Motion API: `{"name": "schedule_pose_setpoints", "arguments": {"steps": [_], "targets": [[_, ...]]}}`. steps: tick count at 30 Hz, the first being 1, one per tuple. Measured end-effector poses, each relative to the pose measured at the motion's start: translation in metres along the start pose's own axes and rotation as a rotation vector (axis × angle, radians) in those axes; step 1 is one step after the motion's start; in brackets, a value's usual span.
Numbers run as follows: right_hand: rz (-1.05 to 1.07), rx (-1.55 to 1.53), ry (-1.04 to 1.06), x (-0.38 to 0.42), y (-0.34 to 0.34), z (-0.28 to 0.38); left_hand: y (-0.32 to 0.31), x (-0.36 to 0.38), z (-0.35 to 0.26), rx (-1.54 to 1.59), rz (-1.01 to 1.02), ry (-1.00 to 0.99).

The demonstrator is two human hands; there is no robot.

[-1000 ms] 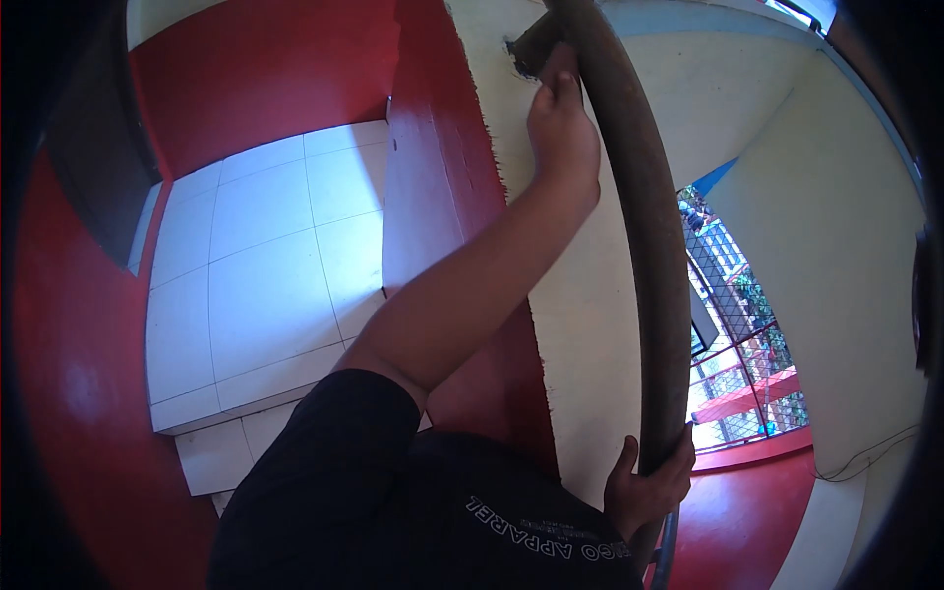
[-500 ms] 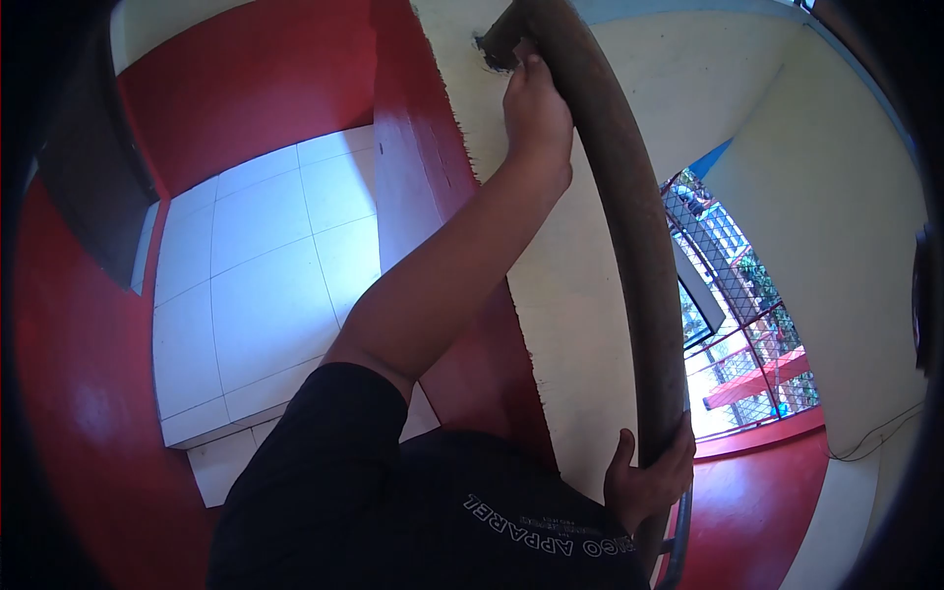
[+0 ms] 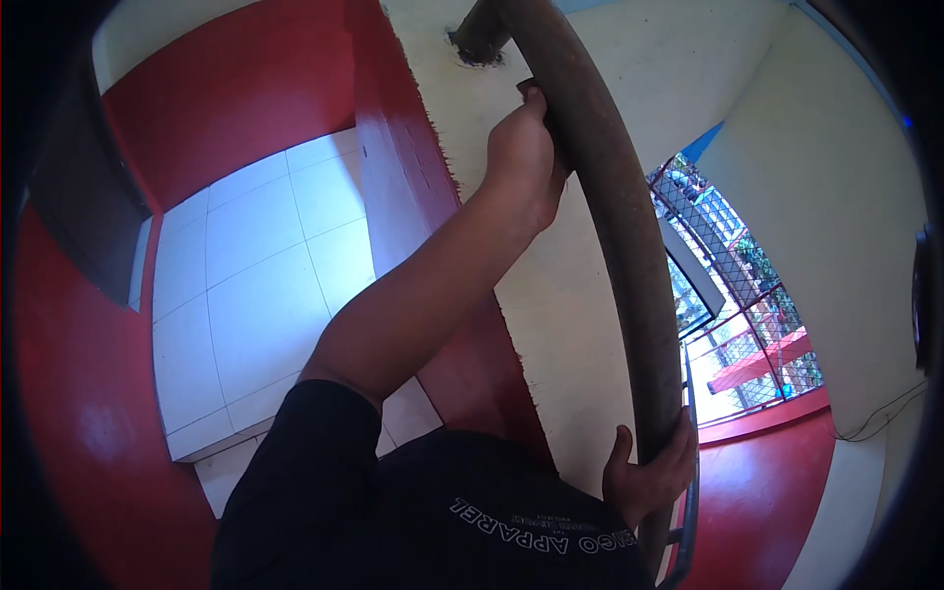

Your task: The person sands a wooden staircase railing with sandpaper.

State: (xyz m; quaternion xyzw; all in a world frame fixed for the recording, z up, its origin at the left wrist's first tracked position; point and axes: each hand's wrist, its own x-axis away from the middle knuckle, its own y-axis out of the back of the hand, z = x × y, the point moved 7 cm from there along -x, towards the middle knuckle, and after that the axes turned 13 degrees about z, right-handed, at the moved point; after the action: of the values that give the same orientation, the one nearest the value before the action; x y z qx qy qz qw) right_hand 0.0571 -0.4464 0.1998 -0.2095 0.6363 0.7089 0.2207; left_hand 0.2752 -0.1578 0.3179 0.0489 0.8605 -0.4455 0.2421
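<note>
A thick brown metal handrail curves from the top of the view down to the lower right. My left hand is closed against its left side near the top, thumb pointing up. A corner of a small brown sheet, which looks like sandpaper, sticks out above the thumb, between hand and rail. Most of the sheet and the fingers are hidden. Lower down, near my chest, my right hand is wrapped around the handrail, with its thumb sticking up on the left.
A bracket fixes the rail to the cream wall. White tiled flooring and red walls lie on the left. At right are a grilled window, a thinner metal bar and loose wires.
My left hand has slid down along the handrail with the brown sheet, away from the wall bracket. My right hand keeps its hold low on the rail. The view has shifted slightly.
</note>
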Motion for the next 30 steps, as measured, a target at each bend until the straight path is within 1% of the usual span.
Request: {"name": "schedule_pose_setpoints", "arguments": {"steps": [2, 5, 8, 11, 14, 15, 18, 19, 21, 24, 25, 28, 29, 30], "targets": [[-0.012, -0.005, 0.017, 0.0, -0.001, -0.002, 0.001, -0.01, -0.002, 0.057, 0.018, 0.007], [-0.005, 0.024, 0.02, 0.0, 0.001, 0.0, 0.01, -0.046, -0.028, 0.07, -0.004, -0.091], [0.003, 0.023, 0.02, 0.0, 0.0, -0.001, 0.005, -0.026, -0.009, 0.047, 0.008, -0.038], [-0.012, 0.043, 0.023, 0.002, -0.001, -0.003, -0.007, 0.015, 0.011, 0.095, -0.011, 0.138], [-0.032, 0.039, 0.046, 0.003, -0.002, -0.004, 0.009, -0.03, -0.012, 0.122, 0.033, -0.058], [-0.026, 0.049, 0.042, 0.004, -0.001, -0.005, 0.003, -0.039, -0.037, 0.066, 0.065, -0.18], [-0.032, 0.051, 0.028, 0.003, -0.002, -0.002, 0.002, -0.033, -0.037, -0.02, 0.013, -0.184], [-0.033, 0.044, 0.03, 0.003, -0.001, -0.003, 0.004, -0.019, -0.012, -0.04, 0.01, -0.038], [-0.038, 0.038, 0.024, 0.001, -0.003, -0.002, -0.011, 0.031, 0.034, 0.083, -0.044, 0.272], [-0.027, 0.057, 0.013, 0.004, -0.003, -0.004, -0.002, 0.018, 0.02, 0.152, -0.02, 0.156], [-0.032, 0.06, 0.02, 0.004, -0.003, -0.003, 0.002, 0.004, 0.002, 0.113, -0.014, 0.045], [-0.038, 0.057, 0.033, 0.002, -0.002, -0.003, 0.007, -0.015, -0.028, 0.105, -0.047, -0.095], [-0.038, 0.052, 0.034, 0.002, -0.002, -0.002, 0.001, -0.005, -0.019, 0.135, -0.04, -0.163], [-0.039, 0.047, 0.027, 0.002, -0.001, -0.002, -0.005, 0.014, 0.006, 0.164, -0.069, -0.021]]}}
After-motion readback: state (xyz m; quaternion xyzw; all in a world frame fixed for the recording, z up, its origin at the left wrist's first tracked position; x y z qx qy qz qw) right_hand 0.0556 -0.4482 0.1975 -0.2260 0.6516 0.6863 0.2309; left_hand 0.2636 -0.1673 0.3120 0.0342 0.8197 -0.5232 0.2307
